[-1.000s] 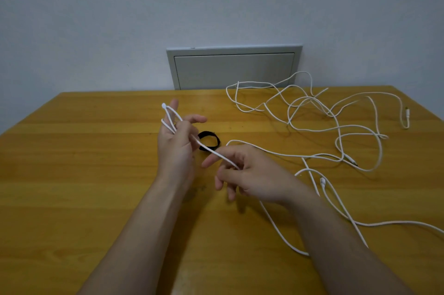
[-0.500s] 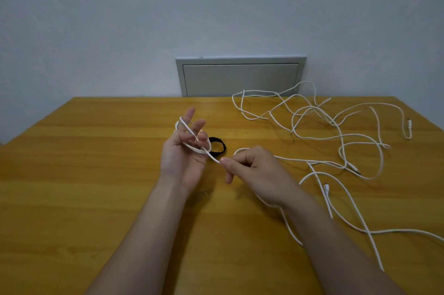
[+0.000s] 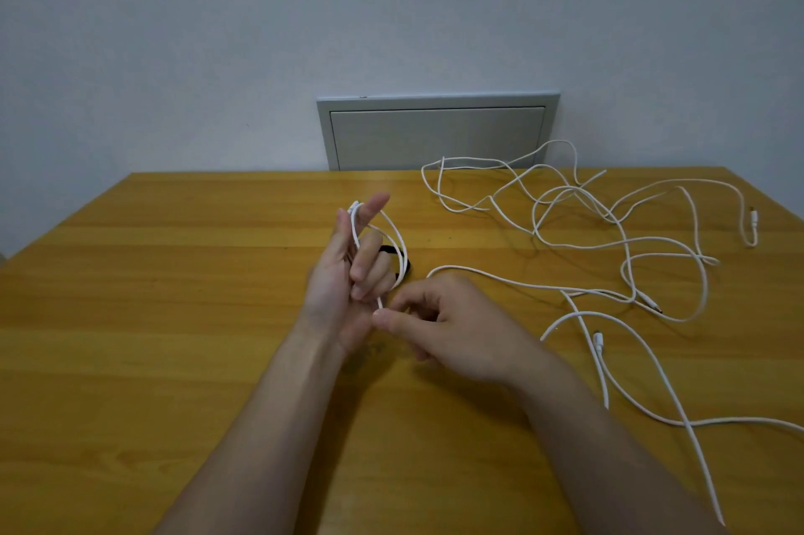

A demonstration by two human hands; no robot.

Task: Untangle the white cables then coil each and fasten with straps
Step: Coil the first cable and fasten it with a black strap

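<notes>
A white cable (image 3: 398, 243) is looped around the raised left hand (image 3: 343, 273) and pinched by the right hand (image 3: 452, 330) above the wooden table (image 3: 174, 317).

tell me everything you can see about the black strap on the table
The black strap is a small dark band, apparently fabric, curled into a closed loop. It lies flat on the wooden table, just beyond the left hand, whose fingers hide its left part. A loop of white cable held by that hand crosses in front of it. Neither hand appears to grip it; no fastening detail is visible.
</notes>
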